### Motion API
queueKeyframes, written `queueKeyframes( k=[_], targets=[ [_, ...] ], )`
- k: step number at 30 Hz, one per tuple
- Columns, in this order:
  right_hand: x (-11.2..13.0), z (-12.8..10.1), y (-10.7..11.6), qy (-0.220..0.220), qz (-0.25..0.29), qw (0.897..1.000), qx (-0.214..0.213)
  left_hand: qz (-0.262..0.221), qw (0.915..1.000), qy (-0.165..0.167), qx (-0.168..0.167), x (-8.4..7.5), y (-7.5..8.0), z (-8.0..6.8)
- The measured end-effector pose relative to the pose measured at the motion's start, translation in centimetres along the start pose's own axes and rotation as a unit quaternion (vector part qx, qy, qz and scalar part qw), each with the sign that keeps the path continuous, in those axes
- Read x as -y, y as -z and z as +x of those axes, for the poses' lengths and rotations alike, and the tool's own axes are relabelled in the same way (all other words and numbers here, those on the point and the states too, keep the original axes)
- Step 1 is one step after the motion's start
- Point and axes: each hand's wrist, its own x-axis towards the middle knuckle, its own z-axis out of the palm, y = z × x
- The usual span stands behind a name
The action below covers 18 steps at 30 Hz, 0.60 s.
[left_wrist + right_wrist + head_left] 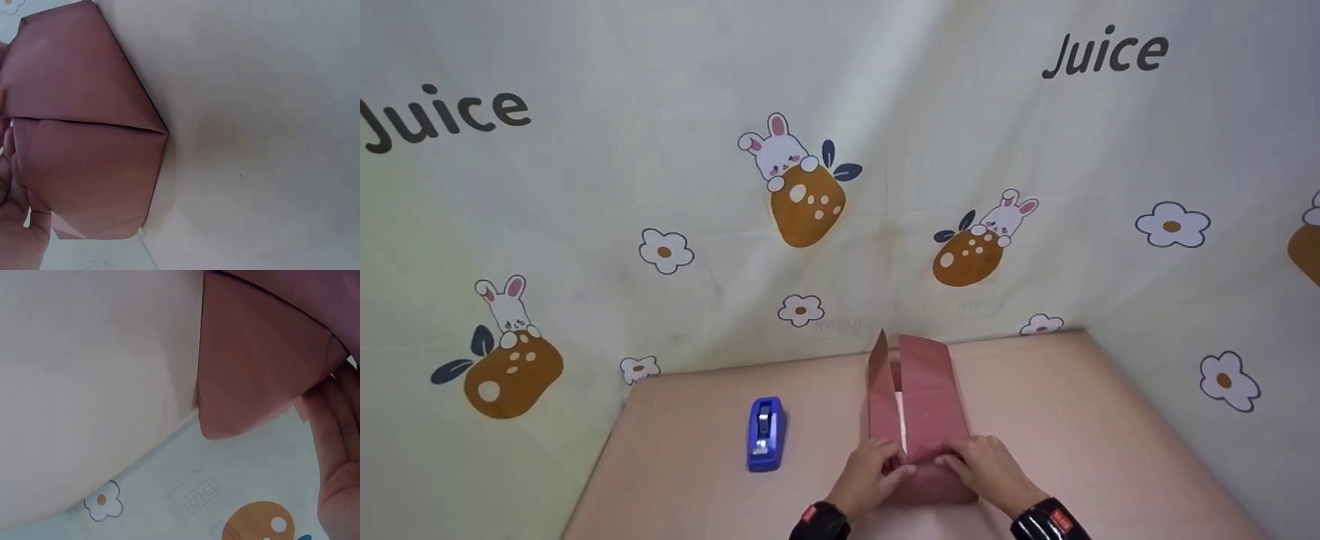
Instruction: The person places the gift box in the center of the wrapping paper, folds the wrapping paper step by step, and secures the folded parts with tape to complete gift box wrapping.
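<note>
Hands (877, 469) (986, 469) press pink paper (919, 397); backdrop (585, 210) reads "Juice" (twice).

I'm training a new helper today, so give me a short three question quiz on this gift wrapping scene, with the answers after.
1. True or false: both hands press on the near end of the pink wrapped box.
2. Which thing lies on the table to the left of the box? A) scissors B) blue tape dispenser C) ribbon roll
3. Fill in: the far end of the paper stands ____, not yet folded down.

Key:
1. True. The left hand and the right hand both rest on the near end.
2. B, the blue tape dispenser.
3. Open.
</note>
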Motion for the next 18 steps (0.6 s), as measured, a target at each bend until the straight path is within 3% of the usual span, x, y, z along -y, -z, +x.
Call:
queueKeyframes(
  k=[5,9,13,18],
  targets=[
    [-0.5,0.1,-0.9,-0.065,0.092,0.994,-0.014,-0.074,0.9931,0.088,0.020,0.0,0.1,0.5],
    [-1.0,0.2,-1.5,-0.077,0.176,0.981,-0.005,-0.098,0.9867,0.125,0.033,-0.3,0.2,0.9],
    [-1.3,0.5,-1.6,-0.096,0.200,0.975,0.016,-0.098,0.9859,0.128,0.046,-0.4,0.4,1.5],
    [-1.1,0.9,-1.6,-0.121,0.176,0.976,0.038,-0.058,0.9890,0.123,0.058,-0.1,0.4,2.5]
  ],
)
